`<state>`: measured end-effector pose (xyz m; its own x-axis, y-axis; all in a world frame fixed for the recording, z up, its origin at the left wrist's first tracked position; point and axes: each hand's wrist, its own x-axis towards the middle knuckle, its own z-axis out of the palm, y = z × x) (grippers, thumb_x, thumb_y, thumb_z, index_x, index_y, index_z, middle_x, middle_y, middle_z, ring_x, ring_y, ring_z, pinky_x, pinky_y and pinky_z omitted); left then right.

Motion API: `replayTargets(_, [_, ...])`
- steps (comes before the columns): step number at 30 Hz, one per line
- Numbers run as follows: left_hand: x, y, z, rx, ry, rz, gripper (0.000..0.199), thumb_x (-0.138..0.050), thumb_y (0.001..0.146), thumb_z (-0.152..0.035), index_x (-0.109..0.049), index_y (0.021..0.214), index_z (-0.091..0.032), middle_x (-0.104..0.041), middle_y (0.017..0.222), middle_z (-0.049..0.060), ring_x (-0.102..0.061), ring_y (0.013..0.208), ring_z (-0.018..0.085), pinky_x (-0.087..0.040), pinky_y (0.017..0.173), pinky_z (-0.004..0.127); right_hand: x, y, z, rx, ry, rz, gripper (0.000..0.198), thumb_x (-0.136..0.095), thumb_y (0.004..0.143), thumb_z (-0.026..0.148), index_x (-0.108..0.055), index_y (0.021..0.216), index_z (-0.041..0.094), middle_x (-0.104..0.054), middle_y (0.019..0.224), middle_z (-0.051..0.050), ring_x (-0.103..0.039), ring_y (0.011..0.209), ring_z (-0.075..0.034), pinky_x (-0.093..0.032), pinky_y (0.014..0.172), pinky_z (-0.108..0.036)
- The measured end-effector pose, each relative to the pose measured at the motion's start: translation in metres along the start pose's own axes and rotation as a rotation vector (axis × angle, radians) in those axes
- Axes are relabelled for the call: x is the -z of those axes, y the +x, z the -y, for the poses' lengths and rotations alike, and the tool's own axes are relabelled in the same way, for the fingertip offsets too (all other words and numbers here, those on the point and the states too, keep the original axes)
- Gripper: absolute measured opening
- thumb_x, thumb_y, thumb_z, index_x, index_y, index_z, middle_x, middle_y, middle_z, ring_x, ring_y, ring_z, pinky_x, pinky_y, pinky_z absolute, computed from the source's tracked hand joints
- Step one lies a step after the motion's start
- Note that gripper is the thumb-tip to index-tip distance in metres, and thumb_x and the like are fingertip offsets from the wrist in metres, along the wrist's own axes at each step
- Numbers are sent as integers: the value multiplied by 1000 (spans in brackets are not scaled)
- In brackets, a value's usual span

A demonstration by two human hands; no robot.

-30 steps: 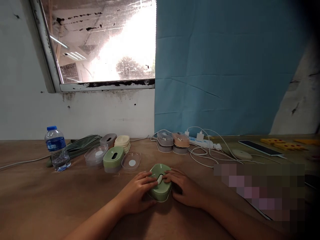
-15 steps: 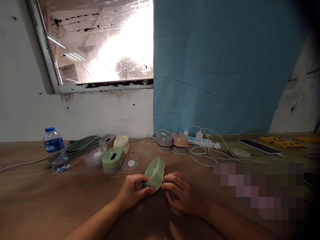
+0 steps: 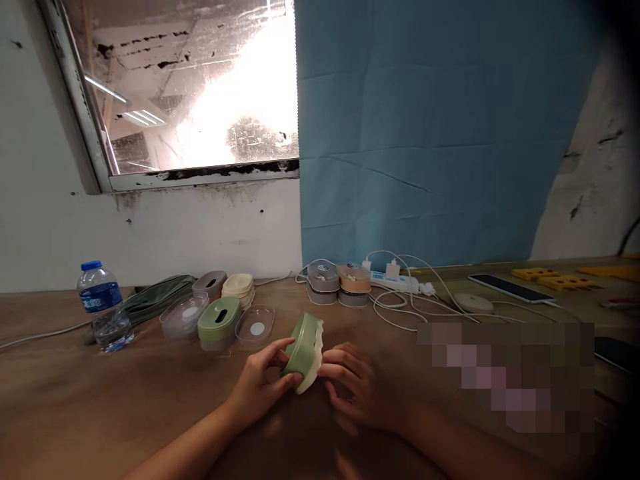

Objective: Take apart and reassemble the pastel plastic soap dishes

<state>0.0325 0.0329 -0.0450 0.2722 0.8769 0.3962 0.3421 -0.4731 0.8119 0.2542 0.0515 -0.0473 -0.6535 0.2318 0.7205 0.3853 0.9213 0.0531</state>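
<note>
In my left hand [image 3: 263, 379] is a green oval plastic cover [image 3: 300, 347], tilted on its side, the thumb outside and fingers reaching into it. A cream wavy rim [image 3: 318, 353] runs along its right edge. My right hand [image 3: 350, 383] is at this rim, its fingertips at or against the edge and its thumb apart below. Farther back sits a similar green slotted cover [image 3: 220, 315] on a clear base. Beside it are a clear oval tray [image 3: 256, 325] with a round white label and stacked clear trays [image 3: 180, 317].
A water bottle [image 3: 104, 307] and dark green pouch [image 3: 160, 298] stand at left. Behind are a grey-brown cover [image 3: 210, 283], cream pieces [image 3: 237, 287] and two filled boxes [image 3: 323, 277]. To the right lie a power strip [image 3: 395, 281], cables and a phone [image 3: 510, 288].
The green cover has turned in my left hand, so its cream wavy rim shows more toward the right. My right hand stays close to that edge. The view has shifted slightly.
</note>
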Motion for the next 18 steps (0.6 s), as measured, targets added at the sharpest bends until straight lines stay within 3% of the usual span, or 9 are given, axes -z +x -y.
replayTargets(5, [9, 13, -2, 59, -23, -68, 44, -56, 79, -41, -54, 116, -16, -57, 79, 2, -56, 65, 12, -46, 58, 21, 3, 1, 2, -24, 6, 155, 24, -45, 76, 10, -54, 96, 19, -60, 91, -5, -53, 78, -17, -43, 74, -33])
replayTargets(9, [28, 53, -14, -22, 87, -105, 43, -51, 81, -44, -55, 113, -15, -59, 85, 4, -57, 65, 13, -46, 59, 23, 4, 1, 3, -154, 33, 315, 35, -48, 71, 10, -55, 104, 20, -58, 102, -7, -54, 82, -19, -44, 74, -32])
replayTargets(14, [52, 122, -7, -191, 543, -51, 34, -50, 83, -34, -56, 113, -18, -62, 103, 6, -58, 91, 19, -45, 80, 27, 3, -1, 4, -303, 77, 364, 45, -49, 68, 10, -52, 111, 19, -54, 114, -7, -54, 85, -20, -45, 76, -32])
replayTargets(18, [61, 163, 20, -122, 854, 124, 26, -55, 79, -20, -61, 104, -19, -63, 105, 7, -58, 97, 22, -41, 85, 29, 5, 1, 5, -321, 73, 416, 41, -49, 70, 12, -53, 110, 20, -58, 107, -5, -55, 81, -20, -44, 72, -32])
